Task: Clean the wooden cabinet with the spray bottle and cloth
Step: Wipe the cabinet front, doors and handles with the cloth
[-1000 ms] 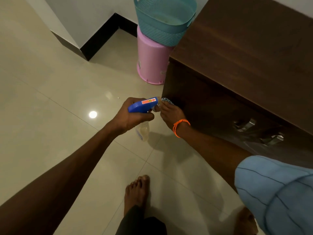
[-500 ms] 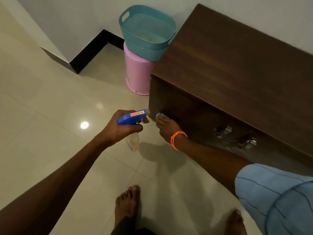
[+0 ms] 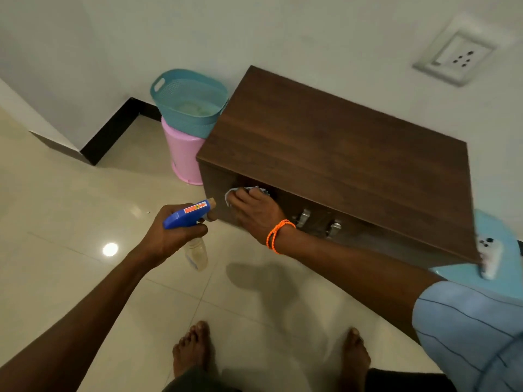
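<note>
Two hands at work: one presses a cloth to the cabinet, the other grips a spray bottle.
Wooden cabinet (image 3: 339, 154): dark brown, low, standing on the floor with its back against the wall; its top is bare.
Cabinet front: in shadow; two metal handles (image 3: 318, 222) sit near the middle of the front face.
Cloth (image 3: 235, 192): pale, bunched, pressed against the front face close to the cabinet's left front corner, just under the top edge; most of it is hidden under the fingers.
Right hand (image 3: 256, 212): laid flat over the cloth, fingers spread and pointing at the left corner; an orange bracelet (image 3: 278, 234) circles the wrist.
Spray bottle (image 3: 192, 230): blue trigger head with an orange label, clear body hanging below the fist; the nozzle points at the cabinet's left front corner, just beside it.
Left hand (image 3: 169, 236): closed around the bottle's neck, a finger over the trigger.
Pink bin (image 3: 184, 157): on the floor, touching or just beside the cabinet's left side.
Teal basket (image 3: 186, 100): sits on top of the pink bin.
Floor (image 3: 70, 207): glossy cream tiles; two bare feet at the lower edge.
Wall socket (image 3: 455, 58): above the cabinet's right end.
Blue stool (image 3: 503, 267): at the cabinet's right end, carrying a white phone (image 3: 488, 256).
</note>
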